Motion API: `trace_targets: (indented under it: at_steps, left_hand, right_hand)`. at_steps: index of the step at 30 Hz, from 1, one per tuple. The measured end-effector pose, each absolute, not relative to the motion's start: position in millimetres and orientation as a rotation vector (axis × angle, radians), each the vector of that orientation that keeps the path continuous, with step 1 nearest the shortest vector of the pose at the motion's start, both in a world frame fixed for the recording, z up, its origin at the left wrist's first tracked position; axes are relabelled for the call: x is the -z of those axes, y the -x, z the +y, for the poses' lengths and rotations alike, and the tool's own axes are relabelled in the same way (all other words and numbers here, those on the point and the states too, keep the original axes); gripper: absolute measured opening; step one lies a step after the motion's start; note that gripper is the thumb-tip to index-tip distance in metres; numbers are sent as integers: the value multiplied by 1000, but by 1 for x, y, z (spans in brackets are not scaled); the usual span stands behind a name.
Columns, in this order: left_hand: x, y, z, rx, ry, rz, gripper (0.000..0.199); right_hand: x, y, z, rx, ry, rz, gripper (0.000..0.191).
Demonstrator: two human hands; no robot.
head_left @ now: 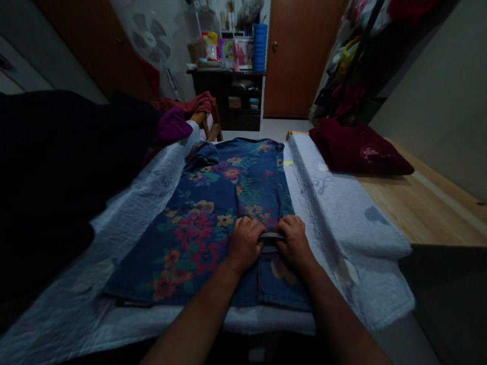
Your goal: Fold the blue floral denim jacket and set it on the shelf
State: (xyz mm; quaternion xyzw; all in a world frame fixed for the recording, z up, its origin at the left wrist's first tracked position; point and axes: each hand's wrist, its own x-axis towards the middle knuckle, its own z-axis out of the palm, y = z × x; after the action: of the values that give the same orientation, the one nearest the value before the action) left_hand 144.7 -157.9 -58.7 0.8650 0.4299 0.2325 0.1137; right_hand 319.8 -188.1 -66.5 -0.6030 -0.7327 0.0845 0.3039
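Observation:
A blue denim garment [213, 203] with a print of red, yellow and green flowers lies spread flat in front of me. My left hand [245, 242] and my right hand [293, 237] are close together over its lower right part, fingers curled and closed. Between them they pinch a raised pale grey strip [272, 235], which looks like a folded edge of the garment. The fingertips are partly hidden beneath it. Near the garment's far left corner, a bunched part [202, 153] lies folded over.
Under the garment is a white-grey quilted cover [342, 208]. A folded maroon cloth [357, 147] rests on the wooden surface [422, 195] at right. Dark clothing [57, 177] fills the left side. A fan [150, 38], a dark cabinet [209, 99] and a door [291, 61] stand behind.

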Motion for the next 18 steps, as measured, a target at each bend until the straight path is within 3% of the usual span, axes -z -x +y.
trace_targets:
  at_steps: [18]
  left_hand:
    - [57, -146, -159, -930, -2762, 1193, 8]
  right_hand:
    - [60, -315, -195, 8, 1555, -2017, 14]
